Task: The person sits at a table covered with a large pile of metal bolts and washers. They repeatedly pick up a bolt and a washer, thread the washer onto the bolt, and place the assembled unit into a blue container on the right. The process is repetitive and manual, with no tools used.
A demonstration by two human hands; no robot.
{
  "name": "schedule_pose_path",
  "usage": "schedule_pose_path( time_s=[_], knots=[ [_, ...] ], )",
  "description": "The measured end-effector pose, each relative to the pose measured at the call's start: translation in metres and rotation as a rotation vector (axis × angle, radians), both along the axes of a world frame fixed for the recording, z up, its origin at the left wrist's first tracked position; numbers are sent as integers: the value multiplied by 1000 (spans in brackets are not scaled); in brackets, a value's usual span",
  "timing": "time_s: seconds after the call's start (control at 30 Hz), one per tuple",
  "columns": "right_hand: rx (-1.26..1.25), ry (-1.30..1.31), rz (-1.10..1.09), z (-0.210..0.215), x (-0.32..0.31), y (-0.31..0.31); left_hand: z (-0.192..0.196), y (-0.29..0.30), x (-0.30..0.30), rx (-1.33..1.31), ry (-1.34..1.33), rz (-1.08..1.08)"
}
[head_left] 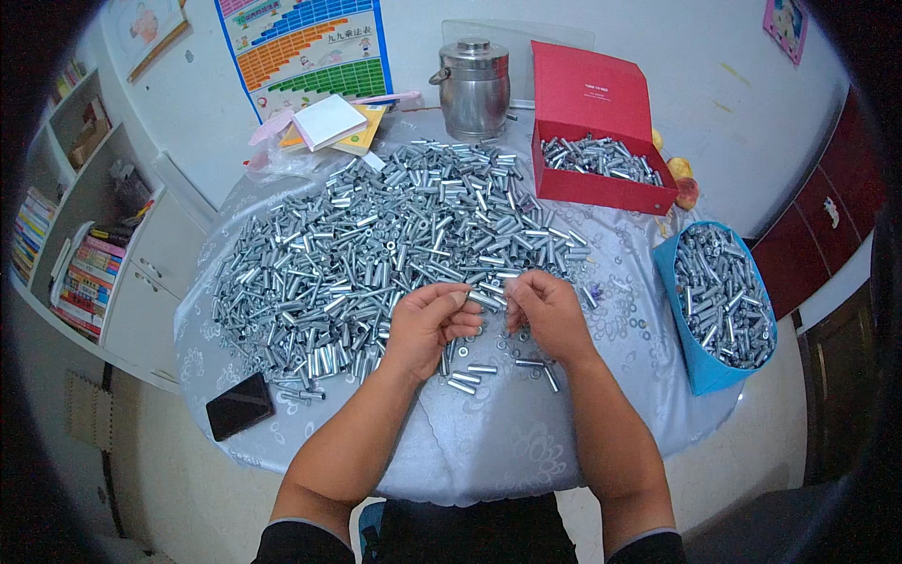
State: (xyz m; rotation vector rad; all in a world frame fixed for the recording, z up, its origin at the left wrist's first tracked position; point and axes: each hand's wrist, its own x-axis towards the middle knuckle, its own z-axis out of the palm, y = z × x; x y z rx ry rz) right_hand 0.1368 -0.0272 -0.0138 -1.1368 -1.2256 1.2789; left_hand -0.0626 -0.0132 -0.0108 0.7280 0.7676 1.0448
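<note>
We saw a broad heap of metal tubes point(376, 273) spread over the desk point(526, 432), which wore a pale silvery cloth with a floral pattern. The tubes were short, slim and straight, bluish grey with bright glints along their sides, and some showed dark round openings at their ends. They lay at every angle, crossing and overlapping, though we noticed one short row point(329, 361) set side by side at the heap's near left. A few loose tubes point(482, 369) lay just below the hands, and small flat rings point(615, 324) were scattered to the right.

The left hand point(427, 324) and the right hand point(550, 315) faced each other over the heap's near edge, each grip narrow, the thumb close to the curled fingers. We could not tell whether either grip had closed on a piece; a tube showed between the fingertips, but perhaps it only lay on the heap behind them.

We could not see the heap's buried layers. Similar pieces filled a red box point(601, 195) and a blue bin point(707, 376), whose walls hid all but the top. The dark sleeves point(305, 543) were cut off below.
</note>
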Motion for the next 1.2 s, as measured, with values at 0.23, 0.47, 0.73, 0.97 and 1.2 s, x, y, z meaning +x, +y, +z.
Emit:
schedule_pose_path(
  time_s=[0.23,0.47,0.73,0.97,1.2],
  knots=[
    [40,46,-26,7,-11,-5,-8,-1,5,48,70,9],
    [313,-591,-60,2,7,-3,-9,0,3,191,232,87],
    [455,-1013,149,6,0,-12,-8,-4,7,196,248,86],
    [415,-773,74,18,2,-13,2,-10,7,320,576,-91],
    [352,-578,59,23,-2,-15,-7,-4,3,180,305,-42]
  ],
)
